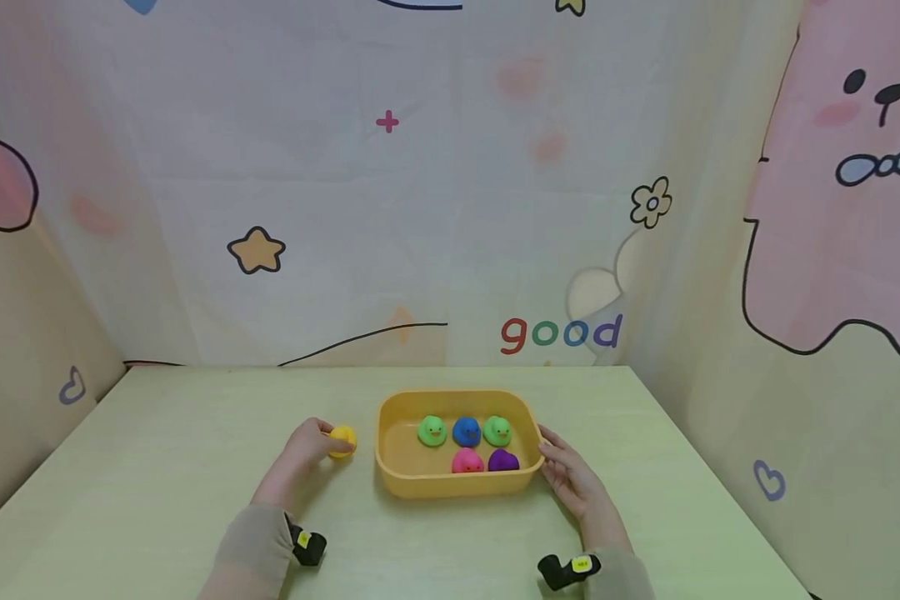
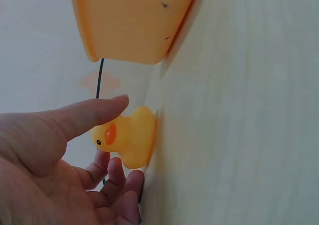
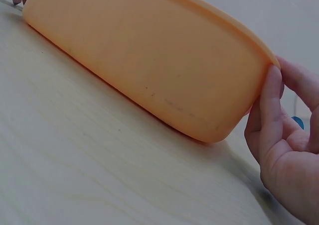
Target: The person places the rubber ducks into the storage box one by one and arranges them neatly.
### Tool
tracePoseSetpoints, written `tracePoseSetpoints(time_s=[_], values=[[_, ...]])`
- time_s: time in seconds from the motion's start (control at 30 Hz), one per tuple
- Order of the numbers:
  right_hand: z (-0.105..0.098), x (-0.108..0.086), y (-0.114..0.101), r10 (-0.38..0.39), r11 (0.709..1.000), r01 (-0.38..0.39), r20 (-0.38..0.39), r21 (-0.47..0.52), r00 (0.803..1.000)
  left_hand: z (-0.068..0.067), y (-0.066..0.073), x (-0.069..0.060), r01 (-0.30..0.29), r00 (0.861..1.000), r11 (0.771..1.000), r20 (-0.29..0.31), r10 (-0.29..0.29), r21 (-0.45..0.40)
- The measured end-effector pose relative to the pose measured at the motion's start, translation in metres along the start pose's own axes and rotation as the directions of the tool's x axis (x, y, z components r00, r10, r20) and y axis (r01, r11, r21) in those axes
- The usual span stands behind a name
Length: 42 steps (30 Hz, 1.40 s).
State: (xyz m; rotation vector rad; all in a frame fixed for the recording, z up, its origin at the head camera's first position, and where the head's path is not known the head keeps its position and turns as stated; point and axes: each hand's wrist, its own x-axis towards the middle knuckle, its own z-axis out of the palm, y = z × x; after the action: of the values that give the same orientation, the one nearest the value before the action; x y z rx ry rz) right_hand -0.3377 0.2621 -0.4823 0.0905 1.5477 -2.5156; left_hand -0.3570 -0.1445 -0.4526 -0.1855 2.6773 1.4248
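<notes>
A yellow rubber duck (image 2: 135, 138) with an orange beak stands on the table, left of a yellow-orange plastic basket (image 1: 450, 487). My left hand (image 1: 311, 442) holds this duck, thumb on one side and fingers on the other. Against the basket's right end rest the fingertips of my right hand (image 1: 573, 477), the fingers fairly straight. Inside the basket sit a green duck (image 1: 432, 432), a blue duck (image 1: 466, 432), another green duck (image 1: 497, 432), a pink duck (image 1: 467, 461) and a purple duck (image 1: 503, 461). The front wall partly hides the pink and purple ones.
The pale wooden table (image 1: 157, 500) extends to both sides of the basket. Behind it hangs a printed curtain (image 1: 345, 208), with more printed cloth at left and right. A black strap-on device (image 1: 309, 546) is worn on the left wrist, and another (image 1: 568, 572) on the right.
</notes>
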Motion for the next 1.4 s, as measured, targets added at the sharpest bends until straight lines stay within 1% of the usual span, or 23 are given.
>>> tracePoseSetpoints(time_s=[0.1,0.23,0.37,0.47,0.57,0.7,0.73,0.83,0.93,1.03,1.17,1.27,1.33,1.4], values=[[0.000,0.001,-0.001,-0.001,1.000,0.001,0.004,-0.005,1.000,-0.005,0.000,-0.001,-0.030,0.999,0.999,0.026,0.030,-0.013],[0.000,0.001,-0.001,0.000,1.000,0.000,0.010,-0.020,1.000,-0.015,-0.001,-0.002,-0.050,0.996,0.998,0.076,0.054,-0.044],[-0.002,0.001,-0.001,0.006,1.000,-0.006,0.009,-0.025,1.000,-0.023,-0.004,-0.002,-0.089,0.986,0.992,0.131,0.100,-0.087],[-0.004,0.001,0.001,0.002,1.000,-0.002,0.010,-0.015,1.000,-0.025,-0.007,-0.001,-0.116,0.978,0.987,0.162,0.134,-0.113],[-0.005,0.001,0.002,-0.010,1.000,0.010,0.022,-0.008,1.000,-0.025,-0.008,0.000,-0.145,0.969,0.985,0.187,0.161,-0.098],[-0.006,0.001,0.005,-0.027,1.000,0.028,0.034,-0.013,0.999,-0.022,-0.009,0.001,-0.174,0.961,0.984,0.208,0.180,-0.048],[-0.005,0.001,0.005,-0.027,1.000,0.028,0.033,-0.015,0.999,-0.020,-0.009,0.002,-0.170,0.962,0.984,0.208,0.176,-0.048],[-0.005,0.001,0.005,-0.026,0.999,0.026,0.029,-0.020,0.999,-0.018,-0.011,0.004,-0.181,0.961,0.983,0.207,0.185,-0.035],[-0.004,0.001,0.004,-0.026,0.999,0.027,0.023,-0.026,0.999,-0.016,-0.013,0.006,-0.194,0.961,0.980,0.197,0.196,-0.029],[-0.003,0.002,0.004,-0.029,0.999,0.029,0.017,-0.032,0.999,-0.014,-0.015,0.006,-0.212,0.957,0.977,0.194,0.214,-0.031],[-0.002,0.002,0.004,-0.029,0.999,0.030,0.022,-0.025,0.999,-0.012,-0.016,0.007,-0.216,0.959,0.975,0.176,0.221,-0.044],[-0.003,0.002,0.004,-0.028,0.999,0.028,0.033,-0.019,0.999,-0.010,-0.017,0.008,-0.217,0.964,0.975,0.146,0.221,-0.043],[-0.003,0.002,0.004,-0.028,0.999,0.029,0.038,-0.016,0.999,-0.010,-0.017,0.008,-0.222,0.964,0.974,0.138,0.226,-0.048],[-0.002,0.002,0.003,-0.027,0.999,0.028,0.037,-0.016,0.999,-0.011,-0.016,0.008,-0.210,0.968,0.976,0.128,0.215,-0.053]])
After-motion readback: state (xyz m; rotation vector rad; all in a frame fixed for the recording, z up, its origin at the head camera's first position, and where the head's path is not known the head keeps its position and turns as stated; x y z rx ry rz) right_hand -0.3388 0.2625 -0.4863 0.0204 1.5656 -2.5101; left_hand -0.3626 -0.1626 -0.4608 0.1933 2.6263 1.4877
